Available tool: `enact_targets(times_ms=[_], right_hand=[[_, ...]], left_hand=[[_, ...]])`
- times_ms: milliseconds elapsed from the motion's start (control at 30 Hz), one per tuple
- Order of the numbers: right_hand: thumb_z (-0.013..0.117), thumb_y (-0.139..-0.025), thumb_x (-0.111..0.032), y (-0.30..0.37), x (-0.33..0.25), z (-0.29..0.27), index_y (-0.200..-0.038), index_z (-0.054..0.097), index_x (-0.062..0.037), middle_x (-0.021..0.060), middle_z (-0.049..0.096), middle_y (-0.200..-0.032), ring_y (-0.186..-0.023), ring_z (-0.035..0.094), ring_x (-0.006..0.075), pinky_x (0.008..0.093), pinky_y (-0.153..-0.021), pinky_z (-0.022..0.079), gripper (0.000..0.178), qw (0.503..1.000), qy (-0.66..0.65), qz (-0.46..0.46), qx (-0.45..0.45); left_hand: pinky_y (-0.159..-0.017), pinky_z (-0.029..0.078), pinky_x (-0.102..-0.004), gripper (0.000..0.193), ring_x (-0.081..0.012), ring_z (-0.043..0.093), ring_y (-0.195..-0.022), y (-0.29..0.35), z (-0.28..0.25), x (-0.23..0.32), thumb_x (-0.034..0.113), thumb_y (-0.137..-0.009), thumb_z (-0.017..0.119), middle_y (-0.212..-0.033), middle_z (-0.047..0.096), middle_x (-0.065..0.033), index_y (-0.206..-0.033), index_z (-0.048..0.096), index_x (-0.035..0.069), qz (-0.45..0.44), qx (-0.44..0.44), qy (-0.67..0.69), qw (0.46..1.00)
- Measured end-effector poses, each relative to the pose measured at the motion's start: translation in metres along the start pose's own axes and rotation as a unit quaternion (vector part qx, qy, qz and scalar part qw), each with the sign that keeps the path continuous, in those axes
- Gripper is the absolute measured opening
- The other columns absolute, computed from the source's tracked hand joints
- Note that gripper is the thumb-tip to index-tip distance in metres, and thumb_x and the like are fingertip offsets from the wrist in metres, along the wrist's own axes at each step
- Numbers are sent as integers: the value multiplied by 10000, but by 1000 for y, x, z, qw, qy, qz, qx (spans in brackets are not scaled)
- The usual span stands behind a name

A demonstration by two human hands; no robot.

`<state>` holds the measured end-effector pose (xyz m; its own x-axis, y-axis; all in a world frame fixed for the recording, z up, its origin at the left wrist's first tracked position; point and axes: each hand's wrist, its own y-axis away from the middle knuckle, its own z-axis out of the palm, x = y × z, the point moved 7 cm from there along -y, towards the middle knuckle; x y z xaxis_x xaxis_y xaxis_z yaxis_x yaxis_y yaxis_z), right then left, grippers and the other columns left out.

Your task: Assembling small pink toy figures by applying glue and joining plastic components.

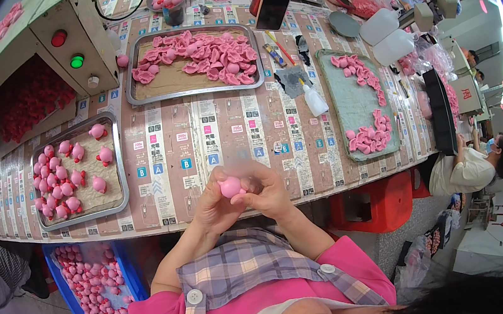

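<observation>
Both my hands are closed around a small round pink figure [231,187] at the table's front edge. My left hand [209,209] grips it from the left. From the right, the thumb of my right hand [268,197] presses close to its lower side; the other right fingers are partly blurred. To my left, a metal tray [113,189] holds several round pink figures with red parts. Beyond my hands, a larger metal tray [160,90] carries a heap of pink moulded shell pieces and a few pink balls.
A green-lined tray [356,105] with pink pieces lies at the right, near a white squeeze bottle [315,100]. A grey machine [47,31] stands far left. Below the table are a blue crate [69,294] of figures and a red stool [372,208]. People sit at both sides.
</observation>
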<state>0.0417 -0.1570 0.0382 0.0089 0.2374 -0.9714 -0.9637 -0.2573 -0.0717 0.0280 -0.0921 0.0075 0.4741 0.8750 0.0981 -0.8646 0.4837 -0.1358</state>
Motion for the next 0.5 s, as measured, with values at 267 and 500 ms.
enact_targets(times_ms=[267, 500], right_hand=[[725, -647, -119, 1, 0, -2, -966, 583, -38, -21, 498, -750, -626, 410, 36, 156, -527, 322, 358, 999, 36, -25, 5], [725, -639, -119, 0, -13, 2, -919, 579, -20, 2, 502, -720, -632, 431, 64, 180, -529, 350, 330, 992, 88, -84, 23]], left_hand=[[-832, 388, -385, 178, -250, 481, -948, 1, 2, 2, 310, -816, 539, -927, 545, -95, -940, 492, 191, -4, -3, -13, 1000], [-805, 394, -383, 192, -245, 473, -914, 3, 0, 1, 343, -817, 529, -922, 504, -94, -943, 483, 206, -10, 15, -18, 1000]])
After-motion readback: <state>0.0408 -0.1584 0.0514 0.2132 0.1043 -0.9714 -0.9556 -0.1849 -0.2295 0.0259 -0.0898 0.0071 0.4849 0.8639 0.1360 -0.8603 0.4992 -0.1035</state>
